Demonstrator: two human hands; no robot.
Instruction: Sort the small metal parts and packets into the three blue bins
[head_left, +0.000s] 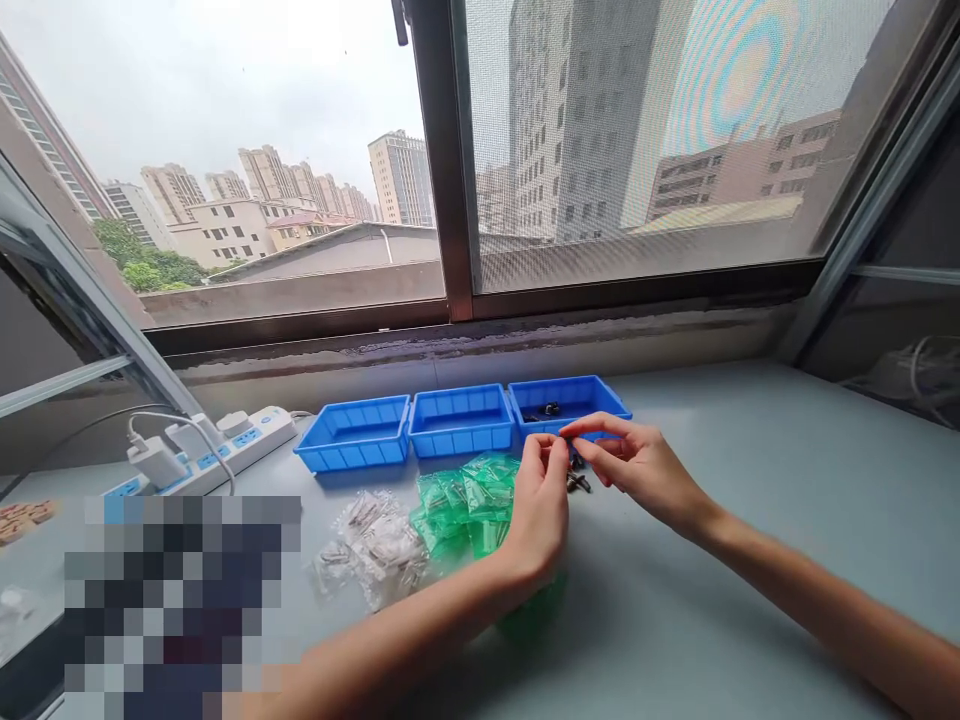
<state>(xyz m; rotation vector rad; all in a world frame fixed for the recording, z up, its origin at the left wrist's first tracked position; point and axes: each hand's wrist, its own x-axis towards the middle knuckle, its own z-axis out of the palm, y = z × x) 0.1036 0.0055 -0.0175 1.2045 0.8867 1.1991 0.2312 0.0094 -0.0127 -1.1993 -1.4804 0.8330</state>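
My left hand is closed in a pinch, with its fingertips meeting those of my right hand in front of the right blue bin. My right thumb and forefinger are pinched too. Whatever sits between the fingertips is too small to make out. Several small dark parts lie on the table just below my right fingers. A few similar dark pieces rest inside the right bin. Green plastic packets are heaped beside and partly behind my left hand. Left of them is a pile of clear packets with pale slim contents.
Two more blue bins, the middle one and the left one, stand in a row with the right bin. A white power strip with plugged-in chargers and cables lies at the left. Behind the grey table is a window ledge.
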